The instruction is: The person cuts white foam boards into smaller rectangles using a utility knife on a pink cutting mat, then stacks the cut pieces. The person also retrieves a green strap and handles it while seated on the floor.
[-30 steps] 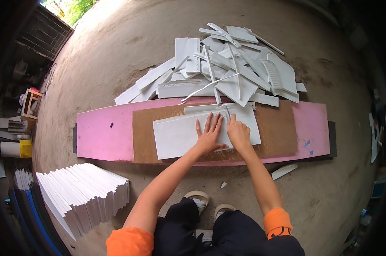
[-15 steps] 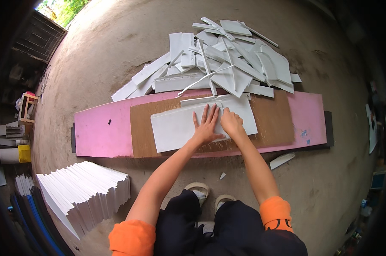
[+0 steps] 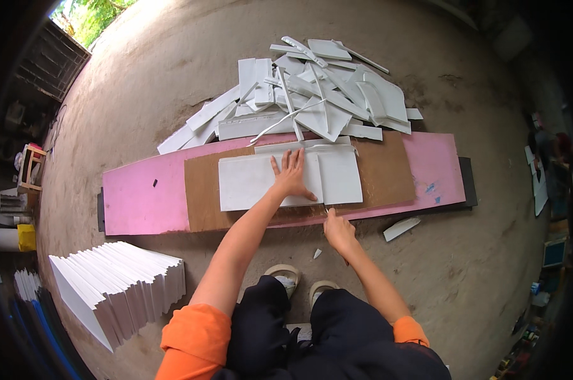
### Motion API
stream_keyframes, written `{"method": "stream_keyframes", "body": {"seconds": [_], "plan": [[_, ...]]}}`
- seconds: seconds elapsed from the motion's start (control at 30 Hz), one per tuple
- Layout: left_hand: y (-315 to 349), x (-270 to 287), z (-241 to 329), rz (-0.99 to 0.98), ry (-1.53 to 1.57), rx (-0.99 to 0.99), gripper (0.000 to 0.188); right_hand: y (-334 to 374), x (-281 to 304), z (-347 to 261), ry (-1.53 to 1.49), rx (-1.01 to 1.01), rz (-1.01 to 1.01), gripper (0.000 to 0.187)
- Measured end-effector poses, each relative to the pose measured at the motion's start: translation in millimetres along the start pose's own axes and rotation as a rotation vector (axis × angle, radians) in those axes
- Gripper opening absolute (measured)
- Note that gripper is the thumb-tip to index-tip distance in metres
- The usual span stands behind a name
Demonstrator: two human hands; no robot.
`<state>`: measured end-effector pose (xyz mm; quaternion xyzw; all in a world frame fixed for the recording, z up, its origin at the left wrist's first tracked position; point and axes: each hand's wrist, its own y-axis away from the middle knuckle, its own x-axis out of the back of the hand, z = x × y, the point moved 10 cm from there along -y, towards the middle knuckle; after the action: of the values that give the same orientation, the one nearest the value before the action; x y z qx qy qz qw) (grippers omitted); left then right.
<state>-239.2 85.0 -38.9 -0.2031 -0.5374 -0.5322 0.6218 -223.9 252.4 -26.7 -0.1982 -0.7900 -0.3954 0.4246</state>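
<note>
Left hand [image 3: 291,179] presses flat, fingers spread, on the white sheet [image 3: 261,182] lying lengthwise left-to-right across the brown board [image 3: 388,171]; right hand [image 3: 338,229], closed around a small blade-like tool, sits at the sheet's near edge.

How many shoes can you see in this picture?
2. The left shoe and the right shoe sit side by side on the concrete floor, just below the pink board, each partly hidden by the dark trousers.

Bare concrete floor [image 3: 172,82] in daylight, green foliage [image 3: 90,12] beyond a dark grated wall [image 3: 49,60] at upper left
</note>
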Motion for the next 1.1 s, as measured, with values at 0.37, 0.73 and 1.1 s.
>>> {"method": "stream_keyframes", "body": {"seconds": [0.37,0.73,1.1], "plan": [[-24.0,24.2,13.9,0.036,-0.115,-0.114,0.113,20.3,5.3,4.4,-0.001,-0.007,0.023,0.023],[69.9,177.5,68.8,0.226,0.099,-0.36,0.064,61.0,224.5,-19.1,-0.517,0.156,0.557,0.032],[226.7,288.9,158.6,0.551,-0.022,-0.865,0.045,103.7,288.5,-97.5,-0.777,0.458,0.626,0.033]]}}
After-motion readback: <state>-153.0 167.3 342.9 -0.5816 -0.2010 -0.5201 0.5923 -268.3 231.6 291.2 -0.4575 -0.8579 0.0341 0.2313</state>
